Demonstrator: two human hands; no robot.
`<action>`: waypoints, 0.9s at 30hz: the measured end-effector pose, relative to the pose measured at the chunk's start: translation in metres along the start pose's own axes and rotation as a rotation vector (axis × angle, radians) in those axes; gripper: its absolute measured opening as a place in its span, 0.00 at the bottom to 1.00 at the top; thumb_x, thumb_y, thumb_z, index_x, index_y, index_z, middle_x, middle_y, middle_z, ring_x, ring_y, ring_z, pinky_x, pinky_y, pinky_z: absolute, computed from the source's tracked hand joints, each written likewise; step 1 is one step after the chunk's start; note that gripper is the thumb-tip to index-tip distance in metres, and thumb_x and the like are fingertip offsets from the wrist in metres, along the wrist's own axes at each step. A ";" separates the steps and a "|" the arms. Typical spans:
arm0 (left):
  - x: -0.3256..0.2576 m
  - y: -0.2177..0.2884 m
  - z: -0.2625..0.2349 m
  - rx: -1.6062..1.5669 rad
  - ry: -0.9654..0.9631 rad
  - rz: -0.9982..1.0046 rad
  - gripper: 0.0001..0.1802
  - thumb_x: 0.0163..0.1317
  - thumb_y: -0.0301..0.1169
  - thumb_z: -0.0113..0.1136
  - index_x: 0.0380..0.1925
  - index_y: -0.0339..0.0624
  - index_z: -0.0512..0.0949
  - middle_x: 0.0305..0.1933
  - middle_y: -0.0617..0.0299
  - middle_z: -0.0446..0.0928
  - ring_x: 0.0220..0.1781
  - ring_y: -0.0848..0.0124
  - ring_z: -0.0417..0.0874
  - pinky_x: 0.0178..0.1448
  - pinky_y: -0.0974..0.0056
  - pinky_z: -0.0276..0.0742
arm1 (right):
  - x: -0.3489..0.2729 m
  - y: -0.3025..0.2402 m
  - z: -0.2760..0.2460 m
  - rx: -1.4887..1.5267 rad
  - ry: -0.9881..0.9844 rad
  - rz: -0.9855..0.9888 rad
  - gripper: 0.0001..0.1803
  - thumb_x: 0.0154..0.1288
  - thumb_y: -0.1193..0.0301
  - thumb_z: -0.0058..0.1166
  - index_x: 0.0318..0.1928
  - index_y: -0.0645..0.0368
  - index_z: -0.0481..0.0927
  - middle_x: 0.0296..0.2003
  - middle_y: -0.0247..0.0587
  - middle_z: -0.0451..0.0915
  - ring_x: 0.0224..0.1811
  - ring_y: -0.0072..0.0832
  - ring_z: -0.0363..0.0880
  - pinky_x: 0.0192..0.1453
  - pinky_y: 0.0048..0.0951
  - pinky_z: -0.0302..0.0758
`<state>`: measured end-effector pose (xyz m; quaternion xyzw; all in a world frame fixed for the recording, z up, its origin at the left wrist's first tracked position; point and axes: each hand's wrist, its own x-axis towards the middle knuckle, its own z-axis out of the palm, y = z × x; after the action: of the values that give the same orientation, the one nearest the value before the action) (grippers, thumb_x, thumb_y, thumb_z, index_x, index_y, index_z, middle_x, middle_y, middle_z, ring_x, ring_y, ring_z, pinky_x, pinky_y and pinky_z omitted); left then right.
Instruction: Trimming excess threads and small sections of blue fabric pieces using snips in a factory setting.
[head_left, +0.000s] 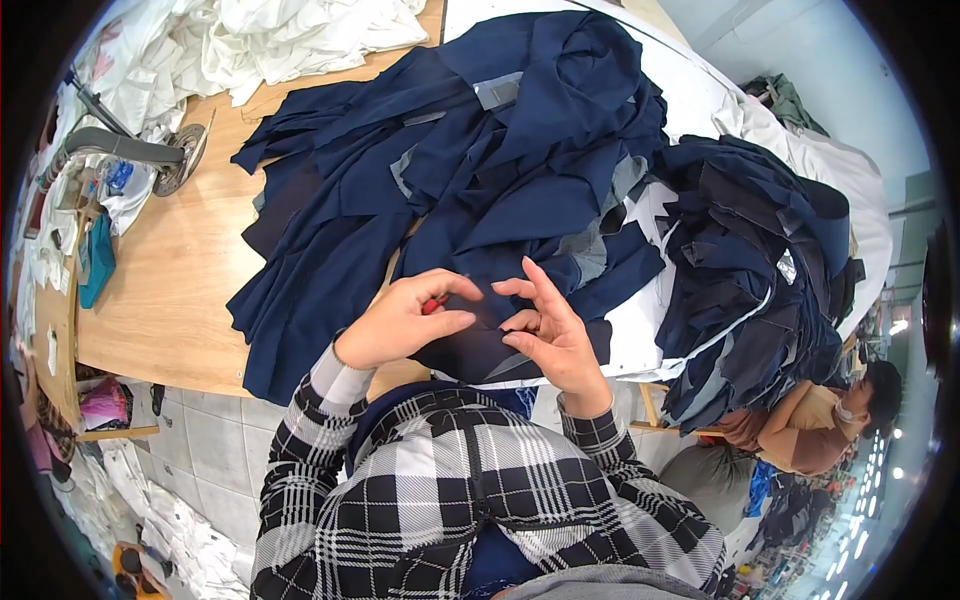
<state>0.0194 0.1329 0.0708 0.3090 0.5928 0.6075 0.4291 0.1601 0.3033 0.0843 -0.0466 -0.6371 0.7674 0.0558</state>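
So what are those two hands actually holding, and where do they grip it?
The left hand pinches a small red tool between thumb and fingers; its shape is mostly hidden. The right hand rests its fingers on a dark navy fabric piece; a real grip cannot be told.

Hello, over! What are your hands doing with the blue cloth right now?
Left hand pinching a small red tool. Right hand open, fingers spread on navy cloth piece. Big navy fabric heap crowds the wooden table behind.

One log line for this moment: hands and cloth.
left hand: pinching small red tool | right hand: fingers spread on dark navy fabric piece | wooden table
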 end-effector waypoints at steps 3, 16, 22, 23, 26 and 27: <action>0.008 -0.003 0.003 -0.100 -0.198 -0.061 0.13 0.57 0.27 0.61 0.41 0.33 0.77 0.37 0.62 0.80 0.38 0.80 0.76 0.43 0.74 0.72 | 0.001 -0.001 0.001 -0.031 -0.018 -0.023 0.42 0.54 0.90 0.49 0.69 0.58 0.50 0.57 0.46 0.65 0.42 0.20 0.75 0.47 0.19 0.72; 0.005 -0.005 0.036 -0.266 0.199 -0.212 0.09 0.58 0.32 0.63 0.31 0.38 0.78 0.19 0.70 0.74 0.14 0.85 0.68 0.17 0.79 0.58 | -0.011 0.021 0.023 -0.023 0.435 0.061 0.10 0.56 0.81 0.60 0.40 0.68 0.79 0.36 0.34 0.76 0.35 0.16 0.76 0.37 0.14 0.72; 0.006 -0.013 0.029 -0.378 0.085 -0.242 0.10 0.62 0.34 0.58 0.33 0.39 0.78 0.17 0.66 0.74 0.14 0.84 0.68 0.17 0.80 0.59 | -0.009 0.031 0.015 -0.009 0.437 0.112 0.12 0.59 0.78 0.58 0.43 0.67 0.78 0.32 0.31 0.78 0.32 0.14 0.73 0.37 0.14 0.69; 0.006 -0.014 0.028 -0.384 0.071 -0.250 0.09 0.63 0.33 0.57 0.33 0.39 0.78 0.18 0.66 0.74 0.14 0.84 0.69 0.18 0.80 0.59 | -0.008 0.032 0.013 -0.009 0.437 0.112 0.12 0.59 0.78 0.58 0.43 0.67 0.78 0.32 0.31 0.78 0.32 0.14 0.73 0.37 0.14 0.69; 0.006 -0.008 0.025 -0.352 0.110 -0.229 0.08 0.63 0.33 0.57 0.33 0.39 0.78 0.18 0.67 0.74 0.15 0.84 0.69 0.18 0.80 0.59 | -0.007 0.031 0.007 0.333 0.392 0.167 0.07 0.62 0.76 0.55 0.41 0.62 0.78 0.33 0.30 0.78 0.35 0.15 0.74 0.42 0.16 0.69; 0.005 -0.007 0.024 -0.348 0.127 -0.242 0.09 0.62 0.34 0.58 0.32 0.39 0.78 0.18 0.69 0.73 0.14 0.85 0.68 0.18 0.80 0.58 | -0.007 0.031 0.005 0.334 0.391 0.169 0.07 0.62 0.76 0.55 0.41 0.62 0.78 0.33 0.30 0.78 0.35 0.15 0.74 0.42 0.16 0.69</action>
<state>0.0393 0.1482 0.0662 0.1180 0.5378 0.6629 0.5074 0.1652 0.2918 0.0545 -0.2372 -0.4725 0.8402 0.1205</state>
